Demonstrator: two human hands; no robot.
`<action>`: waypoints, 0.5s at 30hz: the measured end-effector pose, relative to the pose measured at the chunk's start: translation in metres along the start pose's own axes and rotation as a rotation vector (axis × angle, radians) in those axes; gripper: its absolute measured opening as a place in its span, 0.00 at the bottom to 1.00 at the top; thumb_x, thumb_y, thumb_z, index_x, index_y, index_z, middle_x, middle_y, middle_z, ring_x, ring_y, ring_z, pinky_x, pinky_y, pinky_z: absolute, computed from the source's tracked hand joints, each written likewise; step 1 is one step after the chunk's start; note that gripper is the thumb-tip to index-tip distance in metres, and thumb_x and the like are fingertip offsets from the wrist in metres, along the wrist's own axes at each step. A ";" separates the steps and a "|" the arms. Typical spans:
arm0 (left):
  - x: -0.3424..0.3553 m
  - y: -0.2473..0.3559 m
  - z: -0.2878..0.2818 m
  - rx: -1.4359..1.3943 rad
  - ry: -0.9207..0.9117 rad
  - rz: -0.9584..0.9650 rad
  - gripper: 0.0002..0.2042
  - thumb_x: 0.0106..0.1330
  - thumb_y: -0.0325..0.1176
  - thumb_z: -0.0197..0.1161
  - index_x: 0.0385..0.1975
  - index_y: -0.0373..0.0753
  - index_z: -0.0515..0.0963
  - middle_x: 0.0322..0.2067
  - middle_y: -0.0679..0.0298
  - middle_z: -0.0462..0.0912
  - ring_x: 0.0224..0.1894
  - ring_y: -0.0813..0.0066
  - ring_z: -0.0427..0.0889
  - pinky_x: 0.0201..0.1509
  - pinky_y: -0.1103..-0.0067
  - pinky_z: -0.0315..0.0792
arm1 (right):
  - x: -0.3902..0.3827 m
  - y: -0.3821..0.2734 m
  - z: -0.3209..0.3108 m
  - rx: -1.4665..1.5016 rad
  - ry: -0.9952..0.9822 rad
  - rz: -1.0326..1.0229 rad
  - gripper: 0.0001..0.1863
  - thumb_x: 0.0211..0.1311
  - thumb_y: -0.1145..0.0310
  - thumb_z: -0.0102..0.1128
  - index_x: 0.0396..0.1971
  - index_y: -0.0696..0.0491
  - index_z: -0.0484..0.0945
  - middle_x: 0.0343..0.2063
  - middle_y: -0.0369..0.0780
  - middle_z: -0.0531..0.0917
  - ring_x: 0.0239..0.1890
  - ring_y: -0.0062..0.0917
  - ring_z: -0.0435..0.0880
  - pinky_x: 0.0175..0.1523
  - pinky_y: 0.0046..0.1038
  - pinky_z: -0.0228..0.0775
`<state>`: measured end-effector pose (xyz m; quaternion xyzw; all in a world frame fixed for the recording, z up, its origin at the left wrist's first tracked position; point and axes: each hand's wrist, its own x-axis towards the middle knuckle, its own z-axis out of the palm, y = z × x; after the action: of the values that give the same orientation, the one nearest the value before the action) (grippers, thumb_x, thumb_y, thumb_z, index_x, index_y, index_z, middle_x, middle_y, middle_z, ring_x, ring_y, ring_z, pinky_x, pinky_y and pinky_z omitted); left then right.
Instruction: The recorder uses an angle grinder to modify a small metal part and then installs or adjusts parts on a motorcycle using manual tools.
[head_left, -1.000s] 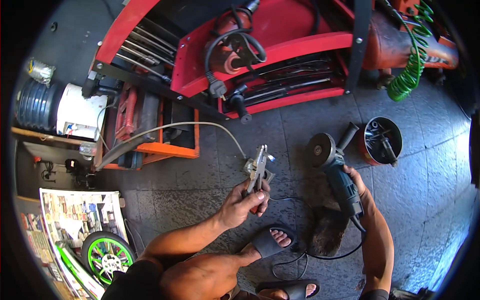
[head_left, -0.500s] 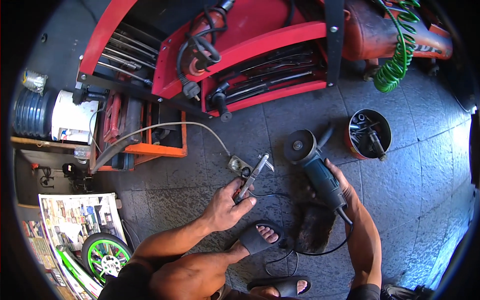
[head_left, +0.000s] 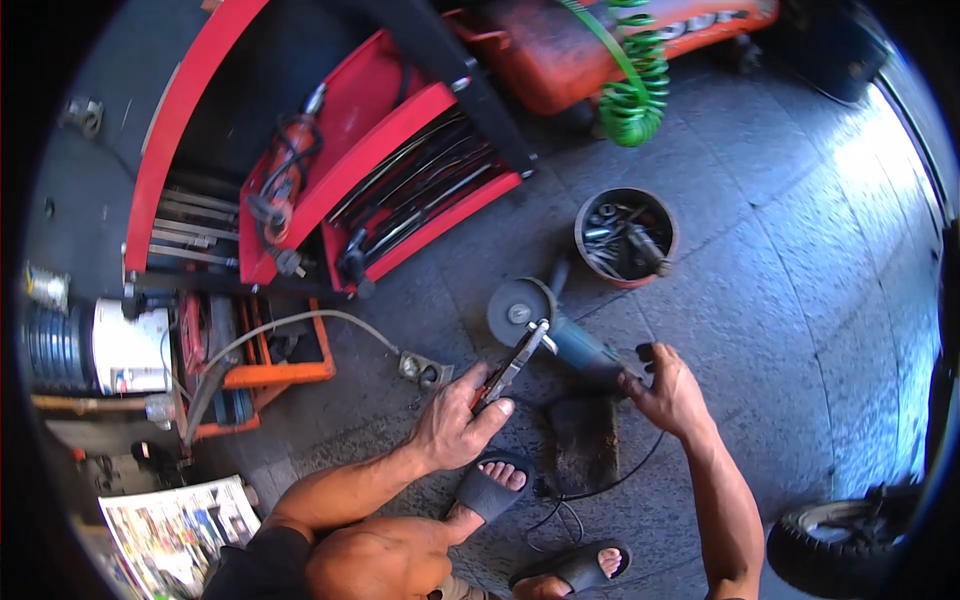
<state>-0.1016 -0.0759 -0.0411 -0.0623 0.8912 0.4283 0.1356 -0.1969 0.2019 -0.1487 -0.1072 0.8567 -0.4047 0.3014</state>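
My left hand (head_left: 455, 420) is closed round a pair of pliers (head_left: 508, 368), their jaws pointing up and to the right. A small shiny metal piece (head_left: 547, 340) shows at the jaw tips, in front of the angle grinder. The blue-green angle grinder (head_left: 580, 350) lies on the floor, its round disc (head_left: 520, 312) toward the far left and a side handle sticking out. At the grinder's rear end is my right hand (head_left: 672, 390), with thumb and forefinger apart; blur hides whether it still touches the tool. A black cord (head_left: 630, 472) curves toward my feet.
A tub of sockets and metal parts (head_left: 627, 238) stands beyond the grinder. A dark block (head_left: 585, 440) lies before my feet. A socket outlet block (head_left: 425, 370) is to the left. Farther off stand a red tool cabinet (head_left: 400, 125) and orange tank (head_left: 545, 70); a wheel (head_left: 850, 540) lies right.
The grinder has gone from my right hand's grip to the floor, and that hand's fingers have opened. My view has swung right, so the surroundings appear shifted left. The pliers stay in my left hand.
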 end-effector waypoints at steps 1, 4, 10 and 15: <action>0.003 0.007 0.007 0.000 -0.054 0.038 0.16 0.66 0.41 0.57 0.44 0.34 0.73 0.25 0.67 0.72 0.27 0.79 0.72 0.33 0.78 0.68 | -0.022 0.001 -0.010 -0.028 0.026 0.036 0.27 0.56 0.57 0.66 0.48 0.63 0.75 0.45 0.57 0.80 0.49 0.49 0.80 0.54 0.40 0.73; -0.002 0.037 0.032 -0.371 -0.143 -0.113 0.15 0.71 0.40 0.49 0.48 0.36 0.70 0.26 0.71 0.70 0.23 0.87 0.65 0.25 0.87 0.61 | -0.091 -0.015 -0.029 0.138 -0.025 0.007 0.25 0.57 0.57 0.67 0.45 0.64 0.77 0.40 0.55 0.83 0.44 0.44 0.84 0.50 0.38 0.75; -0.083 0.220 0.026 -0.271 -0.499 -0.063 0.19 0.69 0.43 0.55 0.52 0.35 0.69 0.32 0.65 0.75 0.34 0.76 0.74 0.43 0.77 0.71 | -0.306 -0.140 -0.070 0.789 0.042 0.188 0.31 0.61 0.55 0.63 0.55 0.65 0.72 0.44 0.56 0.83 0.49 0.43 0.84 0.54 0.38 0.74; -0.226 0.357 -0.011 -0.069 -0.711 -0.074 0.23 0.65 0.44 0.63 0.51 0.32 0.71 0.33 0.55 0.79 0.39 0.64 0.80 0.46 0.70 0.74 | -0.504 -0.273 -0.100 0.730 0.161 0.394 0.41 0.57 0.59 0.66 0.65 0.64 0.59 0.56 0.56 0.76 0.59 0.40 0.77 0.62 0.35 0.70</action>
<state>0.0310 0.1375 0.2988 0.0537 0.7706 0.4477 0.4504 0.1270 0.3030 0.3237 0.2046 0.6820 -0.6233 0.3233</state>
